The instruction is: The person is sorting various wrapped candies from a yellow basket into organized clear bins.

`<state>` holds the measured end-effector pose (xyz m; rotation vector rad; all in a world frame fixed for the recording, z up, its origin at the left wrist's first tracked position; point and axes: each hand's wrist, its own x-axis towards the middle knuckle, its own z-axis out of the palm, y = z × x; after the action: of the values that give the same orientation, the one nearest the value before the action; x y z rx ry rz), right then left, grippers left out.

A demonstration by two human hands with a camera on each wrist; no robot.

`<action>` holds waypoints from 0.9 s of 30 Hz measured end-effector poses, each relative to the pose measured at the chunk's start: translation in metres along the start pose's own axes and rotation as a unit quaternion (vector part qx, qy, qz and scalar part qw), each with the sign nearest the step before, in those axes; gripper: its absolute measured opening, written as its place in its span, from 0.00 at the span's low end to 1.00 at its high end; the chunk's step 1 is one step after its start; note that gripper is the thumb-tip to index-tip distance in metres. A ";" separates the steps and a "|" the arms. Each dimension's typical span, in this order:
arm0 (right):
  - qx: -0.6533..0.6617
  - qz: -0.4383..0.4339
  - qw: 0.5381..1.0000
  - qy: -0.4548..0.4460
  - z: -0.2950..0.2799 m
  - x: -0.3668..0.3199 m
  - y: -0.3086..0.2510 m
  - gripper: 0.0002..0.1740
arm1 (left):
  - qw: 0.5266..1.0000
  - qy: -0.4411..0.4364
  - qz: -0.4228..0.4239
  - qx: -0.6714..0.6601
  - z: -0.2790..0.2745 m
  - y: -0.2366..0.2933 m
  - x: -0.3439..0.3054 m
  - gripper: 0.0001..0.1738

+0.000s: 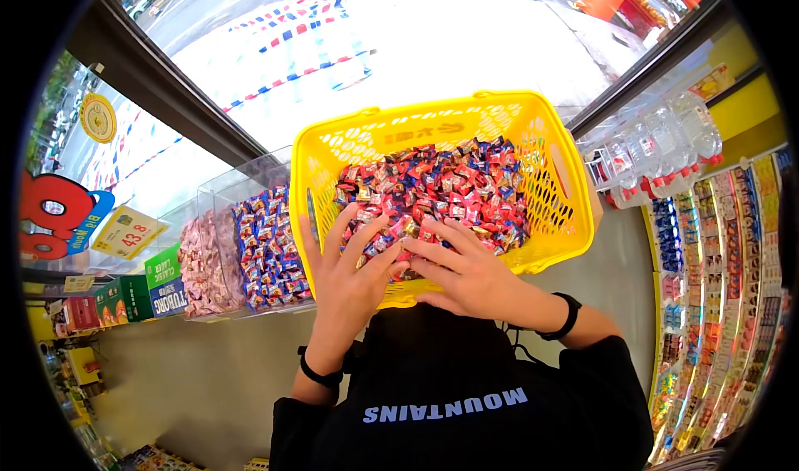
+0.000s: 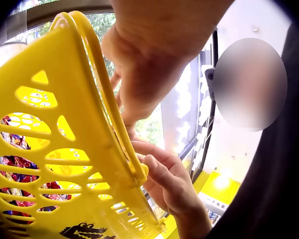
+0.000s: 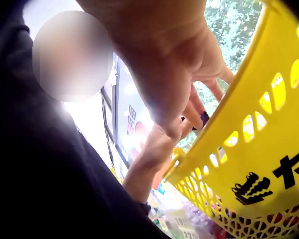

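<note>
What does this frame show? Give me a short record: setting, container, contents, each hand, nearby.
setting: shop interior beside a large window
container: yellow basket, perforated plastic walls
contents: wrapped candies, mostly red and blue, filling the basket
left hand: fingers spread, resting on the candies at the near rim
right hand: close beside the left, fingers stretched over the candies
nearby: clear bins of sweets left of the basket; water bottles to its right

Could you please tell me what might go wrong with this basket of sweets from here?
The yellow plastic basket is piled with red and blue wrapped candies. The left hand and right hand rest at its near rim, so it may tip or spill candies. What supports it is hidden.
</note>
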<state>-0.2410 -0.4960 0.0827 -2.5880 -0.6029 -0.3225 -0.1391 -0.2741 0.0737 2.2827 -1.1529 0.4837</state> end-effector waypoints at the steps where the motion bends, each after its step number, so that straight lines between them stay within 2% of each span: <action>1: -0.009 0.012 0.999 0.031 0.002 -0.002 0.003 0.28 | 1.000 0.000 -0.003 0.001 0.001 0.003 0.002 0.14; 4: -0.013 0.044 0.992 0.114 0.003 -0.005 0.013 0.27 | 1.000 -0.001 -0.004 -0.004 0.003 0.012 0.006 0.15; 7: -0.024 0.071 0.988 0.137 0.001 -0.009 0.021 0.27 | 1.000 -0.007 -0.001 -0.016 0.011 0.022 0.007 0.16; 8: -0.020 0.076 0.986 0.149 0.001 -0.011 0.023 0.23 | 1.000 -0.008 -0.002 -0.017 0.014 0.025 0.006 0.16; 14: 0.032 0.052 0.983 0.173 0.000 -0.027 0.033 0.15 | 0.999 -0.016 -0.027 -0.012 0.019 0.046 0.008 0.17; 18: 0.062 0.066 0.983 0.159 -0.003 -0.028 0.031 0.16 | 0.999 -0.021 -0.029 0.020 0.019 0.058 0.001 0.18; 23: 0.086 0.026 0.987 0.137 -0.006 -0.027 0.033 0.12 | 0.995 -0.026 -0.096 0.030 0.012 0.074 -0.012 0.18; 27: 0.079 -0.021 0.990 0.118 -0.003 -0.021 0.026 0.09 | 0.993 -0.021 -0.113 0.037 0.004 0.071 -0.028 0.19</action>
<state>-0.2473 -0.5251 0.0687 -2.3439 -0.5726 -0.5613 -0.2131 -0.2934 0.0767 2.4614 -0.8940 0.3983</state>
